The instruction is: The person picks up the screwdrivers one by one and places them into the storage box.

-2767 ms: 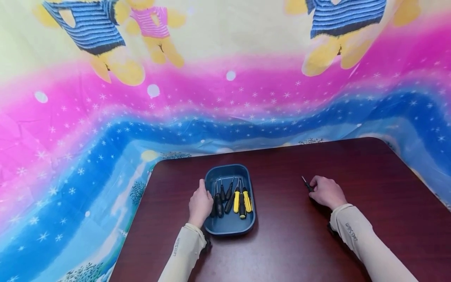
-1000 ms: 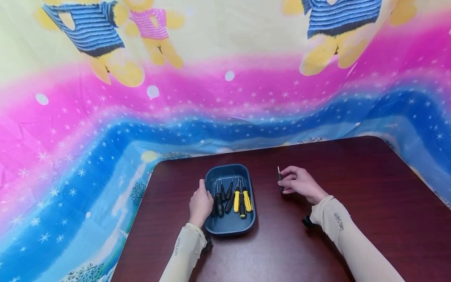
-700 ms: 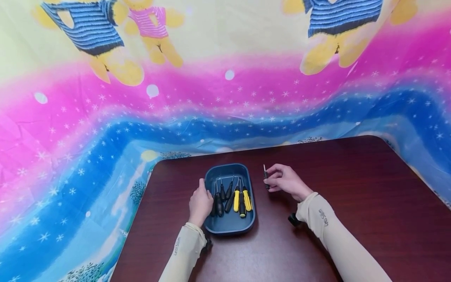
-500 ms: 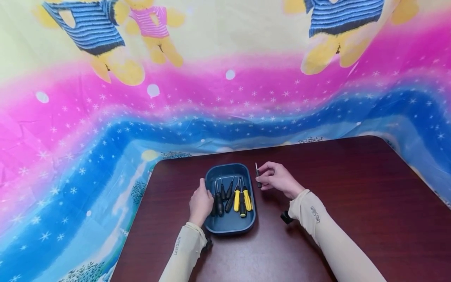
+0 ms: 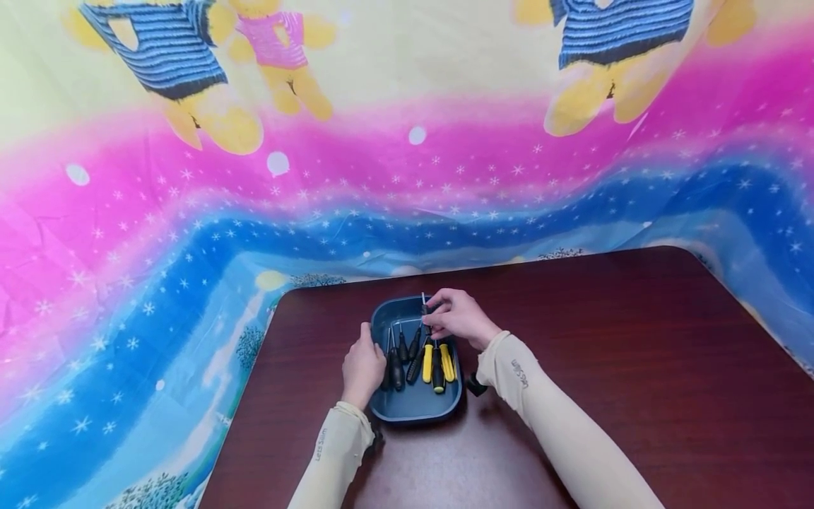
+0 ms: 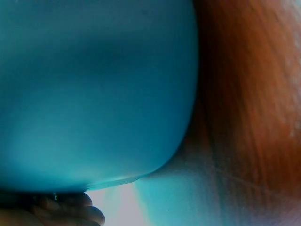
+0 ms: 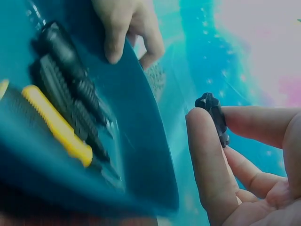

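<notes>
A dark blue tray [image 5: 413, 410] stands on the table, with several screwdrivers lying in it. Among them are yellow-handled screwdrivers [image 5: 427, 364] on the right and black-handled screwdrivers [image 5: 396, 371] on the left. My left hand [image 5: 364, 366] grips the tray's left side; in the right wrist view, the thumb of that left hand [image 7: 117, 28] lies inside the wall. Above the tray's far right part, my right hand [image 5: 463, 318] pinches a small black screwdriver [image 5: 425, 309], its tip pointing up and away. The tray's side [image 6: 94, 103] fills most of the left wrist view.
A dark reddish-brown table [image 5: 610, 311] lies beneath everything. Behind it hangs a colourful curtain [image 5: 356, 162] printed with bears and snowflakes, close to the table's back edge.
My right hand has carried the small screwdriver leftward from the right part of the table to above the tray, its shaft turning more upright. My left hand and the tray have stayed put.
</notes>
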{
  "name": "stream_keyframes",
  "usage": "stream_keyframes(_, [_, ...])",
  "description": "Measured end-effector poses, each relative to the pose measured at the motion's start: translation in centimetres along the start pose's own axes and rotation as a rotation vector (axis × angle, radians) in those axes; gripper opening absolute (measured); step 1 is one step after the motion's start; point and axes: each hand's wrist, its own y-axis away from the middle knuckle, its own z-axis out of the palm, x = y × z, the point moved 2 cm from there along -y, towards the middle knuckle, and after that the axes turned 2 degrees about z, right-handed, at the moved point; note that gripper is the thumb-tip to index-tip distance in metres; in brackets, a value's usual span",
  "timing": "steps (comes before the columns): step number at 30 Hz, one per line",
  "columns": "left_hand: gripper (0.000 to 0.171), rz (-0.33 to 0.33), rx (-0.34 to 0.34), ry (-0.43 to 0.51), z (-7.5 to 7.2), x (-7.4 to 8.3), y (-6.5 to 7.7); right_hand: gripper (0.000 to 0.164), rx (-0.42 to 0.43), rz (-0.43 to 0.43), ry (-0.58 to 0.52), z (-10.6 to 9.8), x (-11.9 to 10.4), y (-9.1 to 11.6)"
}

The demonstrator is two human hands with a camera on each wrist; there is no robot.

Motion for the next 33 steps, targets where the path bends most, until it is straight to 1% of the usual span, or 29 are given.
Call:
stream_keyframes(2, [0.050, -0.008, -0.008, -0.011, 0.1, 0.0, 0.0, 0.033, -0.006, 0.011, 0.018, 0.9, -0.3, -0.3])
stream_keyframes(6, [0.055, -0.022, -0.014, -0.020, 0.1, 0.1, 0.0, 0.032, 0.008, 0.020, 0.048, 2.1, -0.8, -1.1])
stream_keyframes(11, [0.054, -0.023, -0.005, -0.028, -0.1, 0.2, -0.1, 0.032, 0.022, 0.046, 0.060, 3.1, -1.1, -2.1])
stream_keyframes(15, [0.054, -0.021, -0.004, -0.028, -0.1, 0.1, -0.1, 0.029, 0.041, 0.082, 0.063, 3.7, -0.8, -2.9])
stream_keyframes(22, [0.056, -0.017, -0.012, -0.028, 0.0, -0.1, 0.1, 0.028, 0.054, 0.131, 0.129, 4.9, 0.0, -4.2])
stream_keyframes(25, [0.056, -0.018, -0.010, -0.021, 0.1, 0.0, 0.1, 0.027, 0.058, 0.142, 0.180, 5.3, 0.2, -4.4])
stream_keyframes(30, [0.055, -0.009, -0.001, -0.027, 0.1, 0.1, 0.0, 0.024, 0.069, 0.143, 0.300, 5.5, 0.5, -4.7])
stream_keyframes(33, [0.054, -0.010, 0.005, -0.034, -0.1, 0.0, 0.0, 0.024, 0.076, 0.152, 0.334, 5.6, 1.0, -5.1])
